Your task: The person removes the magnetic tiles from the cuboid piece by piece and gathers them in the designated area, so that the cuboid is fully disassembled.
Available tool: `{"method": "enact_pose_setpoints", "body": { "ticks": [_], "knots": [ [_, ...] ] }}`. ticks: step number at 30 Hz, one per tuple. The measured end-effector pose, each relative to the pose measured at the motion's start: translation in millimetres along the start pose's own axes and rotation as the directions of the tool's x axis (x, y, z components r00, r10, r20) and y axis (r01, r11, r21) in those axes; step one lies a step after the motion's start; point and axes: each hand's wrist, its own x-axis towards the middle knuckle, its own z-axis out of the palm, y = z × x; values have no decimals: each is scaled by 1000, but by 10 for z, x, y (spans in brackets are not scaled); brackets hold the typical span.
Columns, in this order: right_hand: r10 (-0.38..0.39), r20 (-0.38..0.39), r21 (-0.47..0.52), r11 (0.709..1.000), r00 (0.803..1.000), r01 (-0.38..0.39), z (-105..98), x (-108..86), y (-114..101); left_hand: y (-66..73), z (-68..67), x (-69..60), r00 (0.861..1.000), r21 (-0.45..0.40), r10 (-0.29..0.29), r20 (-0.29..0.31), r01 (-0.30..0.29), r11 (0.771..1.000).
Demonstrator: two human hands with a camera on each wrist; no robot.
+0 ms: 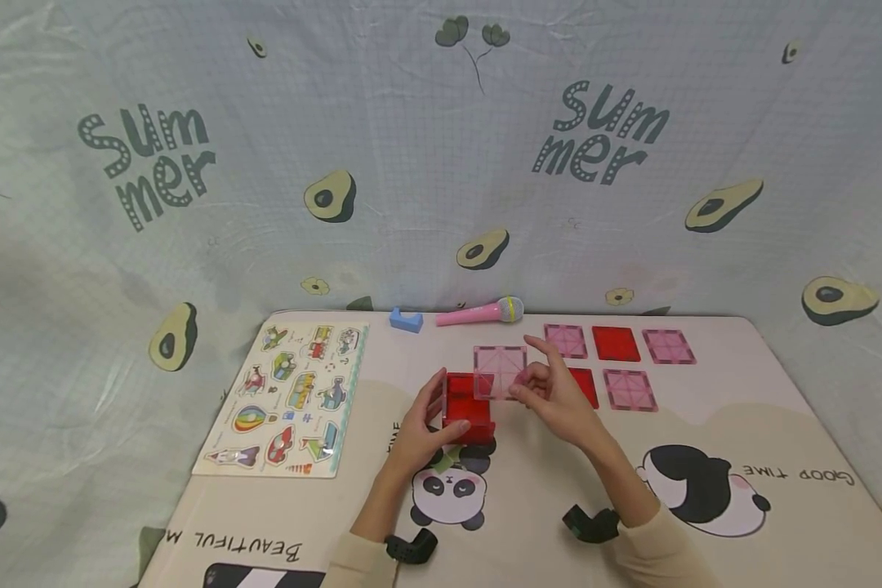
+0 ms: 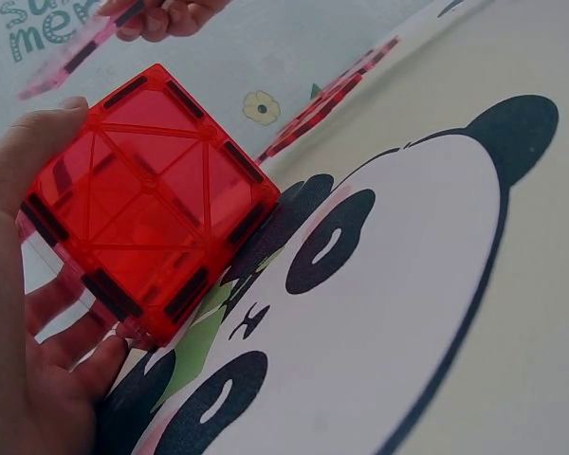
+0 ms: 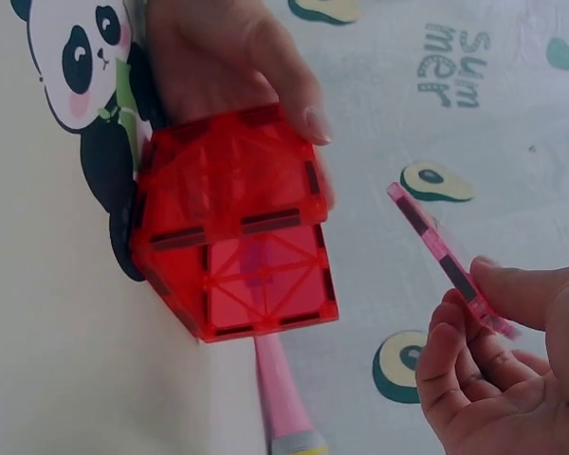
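My left hand (image 1: pixel 417 433) holds an open box of red magnetic tiles (image 1: pixel 470 425), thumb at the near side and fingers along its left wall. In the left wrist view a red tile face (image 2: pixel 152 190) with dark magnets along its edges turns toward the camera. A clear pink magnetic tile (image 1: pixel 498 361) is pinched by its lower right corner between thumb and fingers of my right hand (image 1: pixel 562 400). It stands upright just behind and right of the box. The right wrist view shows the pink tile (image 3: pixel 441 251) edge-on, apart from the box (image 3: pixel 232 185).
Right of the hands lie several flat tiles in two rows, pink (image 1: pixel 630 390) and red (image 1: pixel 616 344). A pink toy microphone (image 1: pixel 478 313) and a blue block (image 1: pixel 406 320) sit at the back edge. A picture puzzle board (image 1: pixel 279 400) lies left.
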Motion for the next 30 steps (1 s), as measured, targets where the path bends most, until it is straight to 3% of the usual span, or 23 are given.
{"method": "enact_pose_setpoints", "body": {
  "ticks": [9, 22, 30],
  "knots": [
    [60, -126, -42, 997, 990, -66, -158, -127, -9, 4, 11, 5, 1000, -16, 3, -18, -3, 1000],
    [121, -191, -111, 983, 974, -144, -446, -284, 43, 6, 8, 7, 1000, -6, 8, -12, -8, 1000],
    [89, -265, -151, 980, 960, -133, -624, -373, 93, 8, 11, 4, 1000, -32, 12, -14, -12, 999]
  ]
}}
